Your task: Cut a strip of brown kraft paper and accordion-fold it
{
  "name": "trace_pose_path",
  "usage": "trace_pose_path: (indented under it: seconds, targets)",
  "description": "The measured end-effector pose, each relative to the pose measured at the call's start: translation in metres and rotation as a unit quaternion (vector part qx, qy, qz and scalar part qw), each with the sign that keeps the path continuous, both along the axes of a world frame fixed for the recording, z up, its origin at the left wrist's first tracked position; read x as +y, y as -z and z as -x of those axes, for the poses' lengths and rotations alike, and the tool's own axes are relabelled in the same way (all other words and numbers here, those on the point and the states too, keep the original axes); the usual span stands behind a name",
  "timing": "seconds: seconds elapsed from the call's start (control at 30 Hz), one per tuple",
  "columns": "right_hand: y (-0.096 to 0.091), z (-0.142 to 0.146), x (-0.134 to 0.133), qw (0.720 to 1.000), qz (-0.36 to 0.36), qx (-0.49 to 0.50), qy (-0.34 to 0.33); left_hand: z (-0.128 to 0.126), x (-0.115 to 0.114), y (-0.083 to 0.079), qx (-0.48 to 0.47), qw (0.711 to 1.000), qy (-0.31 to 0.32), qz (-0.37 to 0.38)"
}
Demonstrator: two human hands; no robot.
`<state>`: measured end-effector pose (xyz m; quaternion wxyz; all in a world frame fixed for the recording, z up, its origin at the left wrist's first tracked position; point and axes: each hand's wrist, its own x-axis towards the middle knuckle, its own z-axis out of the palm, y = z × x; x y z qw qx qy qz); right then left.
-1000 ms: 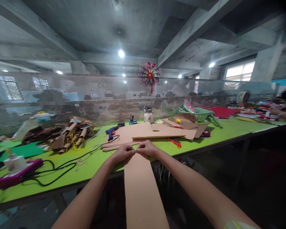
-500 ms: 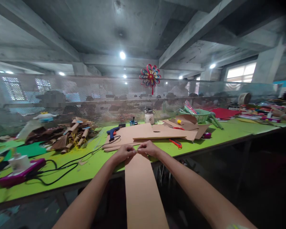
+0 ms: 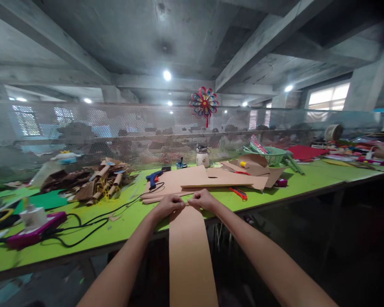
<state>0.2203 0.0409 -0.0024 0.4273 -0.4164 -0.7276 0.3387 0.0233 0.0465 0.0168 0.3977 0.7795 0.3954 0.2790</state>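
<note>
Strip: the brown strip (image 3: 192,256) runs from under the fingertips toward the wearer, crossing the near edge of the green table (image 3: 121,232).
Fingers: left hand (image 3: 169,206) and right hand (image 3: 205,200) both pinch the strip's far end, thumbs against fingertips — the two grips nearly meeting.
Left side: a purple socket block (image 3: 35,232) with a white plug (image 3: 33,218); black cords (image 3: 107,212) trail across toward the gun.
Just beyond the hands: a card stack (image 3: 176,177) blocks the tabletop ahead, a narrower card (image 3: 217,182) lying over it.
On and by the stack: a blue glue gun (image 3: 153,179) at its left; a red cutter (image 3: 239,194) on the table beyond the right hand.
Farther left: a heap of brown rolls (image 3: 99,181).
Farther back: a jar (image 3: 202,157) and, to its right, a green basket (image 3: 273,157).
Behind: a mesh screen (image 3: 141,128) — a looped paper flower (image 3: 205,102) before it.
</note>
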Motion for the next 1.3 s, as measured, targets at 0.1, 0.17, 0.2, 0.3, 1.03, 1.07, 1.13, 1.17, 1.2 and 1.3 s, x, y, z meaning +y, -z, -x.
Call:
trace_pose_path:
  seconds: [0.1,0.17,0.2,0.3,1.03,1.07,1.13,1.17,1.2,1.3]
  targets:
    - [0.000,-0.001,0.000,1.000,0.014,0.026,-0.008,0.000,-0.001,-0.001,-0.010,1.000,0.008,0.017]
    - [0.001,-0.001,0.001,0.998,0.025,0.051,-0.001,0.000,-0.001,-0.002,-0.026,0.999,0.004,0.029]
    - [0.002,-0.001,0.002,0.998,0.029,0.063,0.002,0.000,-0.002,-0.002,-0.034,0.999,0.001,0.034]
    - [0.004,-0.001,0.005,0.996,0.035,0.079,0.004,0.001,-0.003,-0.003,-0.045,0.998,-0.001,0.040]
    - [-0.012,-0.013,0.007,0.992,0.060,-0.039,-0.102,0.036,0.002,-0.002,0.035,0.999,-0.003,-0.016]
    - [-0.011,-0.013,0.007,0.993,0.060,-0.033,-0.099,0.035,0.002,0.000,0.031,0.999,-0.001,-0.018]
    - [-0.009,-0.012,0.006,0.994,0.060,-0.018,-0.094,0.034,0.002,0.002,0.024,0.999,0.005,-0.022]
    - [-0.007,-0.012,0.006,0.994,0.060,-0.009,-0.092,0.034,0.002,0.003,0.022,0.999,0.009,-0.023]
    - [-0.006,-0.012,0.006,0.994,0.059,0.000,-0.090,0.034,0.003,0.003,0.021,0.999,0.012,-0.023]
    - [-0.001,-0.014,0.007,0.994,0.053,0.019,-0.091,0.035,0.003,0.002,0.028,0.999,0.015,-0.022]
